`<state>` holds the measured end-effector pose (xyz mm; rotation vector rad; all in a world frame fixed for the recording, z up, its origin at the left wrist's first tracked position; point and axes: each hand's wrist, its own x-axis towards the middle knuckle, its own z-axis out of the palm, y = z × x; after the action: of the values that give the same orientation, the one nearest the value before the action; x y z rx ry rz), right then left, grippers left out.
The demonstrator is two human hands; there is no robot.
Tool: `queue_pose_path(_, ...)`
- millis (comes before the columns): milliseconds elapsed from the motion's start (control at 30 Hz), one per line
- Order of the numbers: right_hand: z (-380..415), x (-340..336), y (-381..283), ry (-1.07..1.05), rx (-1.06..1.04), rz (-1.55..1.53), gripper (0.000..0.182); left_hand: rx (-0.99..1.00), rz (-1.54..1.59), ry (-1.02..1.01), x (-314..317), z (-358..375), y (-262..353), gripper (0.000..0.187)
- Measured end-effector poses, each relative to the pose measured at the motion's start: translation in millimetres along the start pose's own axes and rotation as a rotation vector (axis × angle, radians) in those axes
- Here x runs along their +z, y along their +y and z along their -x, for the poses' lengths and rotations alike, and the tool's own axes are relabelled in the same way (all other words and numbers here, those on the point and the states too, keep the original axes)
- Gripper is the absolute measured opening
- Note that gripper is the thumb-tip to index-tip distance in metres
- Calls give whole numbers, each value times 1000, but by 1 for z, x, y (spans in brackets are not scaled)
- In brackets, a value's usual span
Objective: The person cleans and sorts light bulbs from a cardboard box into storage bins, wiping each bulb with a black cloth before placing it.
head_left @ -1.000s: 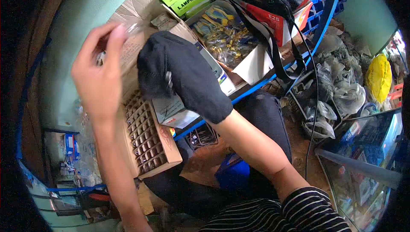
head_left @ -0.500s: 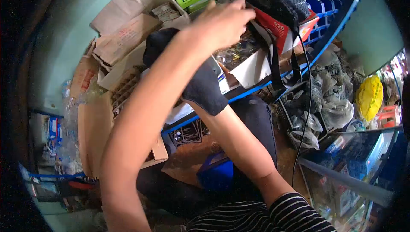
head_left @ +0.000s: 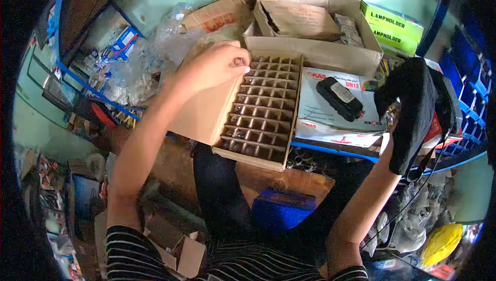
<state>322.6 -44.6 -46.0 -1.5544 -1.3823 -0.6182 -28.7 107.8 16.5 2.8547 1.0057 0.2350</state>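
My left hand [head_left: 222, 65] is closed, fingers curled, over the raised flap [head_left: 199, 113] of an open carton at the centre. What its fingers hold, if anything, is too small to name. Rows of cardboard dividers [head_left: 263, 108] fill the carton, with small dark items in several cells. A black cloth item [head_left: 416, 108] hangs over my right hand, hiding its fingers. Just left of it, a white OKAS box [head_left: 330, 123] carries a black device with a pale label [head_left: 341, 98].
Behind stand an open brown carton [head_left: 315, 48] and green lampholder boxes [head_left: 393, 28]. Clear plastic bags [head_left: 170, 48] lie at the left. A blue container [head_left: 283, 208] is below, between the legs. A black cord and a yellow bag [head_left: 443, 245] are at the right.
The view has swung left. My left hand has left the area beside the black bag and moved to the divided carton. My arms are no longer crossed; the black cloth is now at the right.
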Motion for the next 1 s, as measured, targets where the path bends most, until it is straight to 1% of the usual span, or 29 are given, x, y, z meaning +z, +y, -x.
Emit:
queue_pose_path(67, -3, -1, 0, 6, -19, 54, 41, 25, 33, 117, 16, -2, -14, 19)
queue_pose_path(167, 0, 1, -2, 12, -60, 132, 40, -70, 5, 157, 34, -15, -20, 19)
queue_pose_path(200, 2, 2, -3, 16, -72, 165, 40, -42, -48, 197, 41, -20, -27, 20)
queue_pose_path(267, 3, 3, -9, 6, -91, 228, 39, -89, -22, 204, 54, -33, -38, 21)
queue_pose_path(300, 0, 1, -13, -43, -94, 228, 39, -110, -12, 204, 57, -39, -42, 21)
queue_pose_path(333, -4, -3, -23, -107, -97, 186, 39, -85, -2, 197, 58, -44, -43, 23)
queue_pose_path(400, -17, -14, -46, -242, -82, 12, 32, -28, 13, 177, 57, -52, -39, 25)
queue_pose_path(467, -10, -8, -41, -137, -98, 4, 26, -137, 34, 62, 54, -59, -28, 26)
queue_pose_path(500, 7, 9, -18, 36, -127, 83, 24, -191, 43, 5, 52, -61, -23, 26)
queue_pose_path(567, 16, 16, -5, 105, -133, 96, 24, -125, 19, 69, 65, -69, -30, 23)
queue_pose_path(600, 11, 17, -8, 2, -109, 30, 26, -92, 5, 101, 65, -69, -25, 22)
queue_pose_path(700, -12, 5, -21, -376, -111, -19, 32, -219, -56, 36, 58, -71, -12, 16)
queue_pose_path(767, -17, 0, -30, -463, -135, -38, 35, -253, 18, 92, 67, -72, -29, 17)
queue_pose_path(800, -14, 0, -30, -412, -145, -64, 36, -266, 53, 119, 69, -74, -36, 18)
queue_pose_path(833, -12, 1, -31, -358, -153, -88, 38, -249, 10, 210, 54, -70, -23, 15)
queue_pose_path(867, 1, 20, -30, -30, -181, -104, 24, -250, 80, 189, 38, -66, -12, 16)
queue_pose_path(900, -3, 20, -34, -87, -179, -183, 22, -253, 153, 171, 24, -63, 1, 17)
queue_pose_path(933, -8, 12, -48, -162, -188, -295, 26, -180, 261, 212, 13, -58, 18, 19)
queue_pose_path(967, -9, 12, -58, -213, -208, -330, 27, -107, 378, 248, 8, -51, 38, 20)
queue_pose_path(1000, -9, 13, -68, -265, -226, -365, 28, -61, 410, 290, 7, -47, 56, 21)
